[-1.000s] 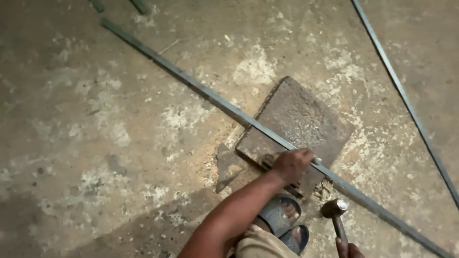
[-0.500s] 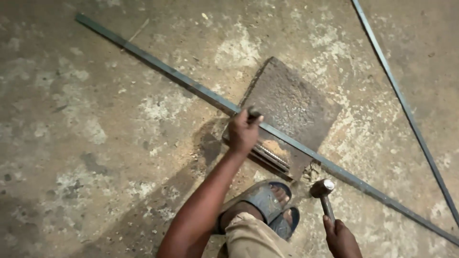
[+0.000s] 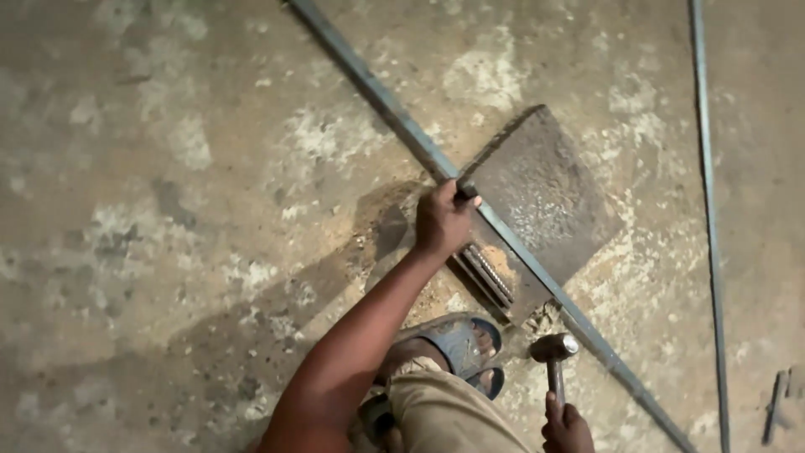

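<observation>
The left hand is closed around a long flat metal bar, gripping it where the bar crosses the far-left edge of a square steel plate. The bar runs diagonally from far left to near right, lying across the plate and continuing past it along the concrete floor. Just near of the gripping hand, two short ribbed rods lie side by side on the plate's near-left edge, parallel to the bar.

The right hand is at the near edge of the view, wrapped around the handle of a hammer. The hammer head points far, sitting just beside the near corner of the plate and close to the bar, on the bar's near side; contact with either cannot be confirmed.

Between the two forearms, a foot in a blue sandal rests on the floor just near of the plate. A second thin metal strip lies on the floor to the right, well apart from both hands.
</observation>
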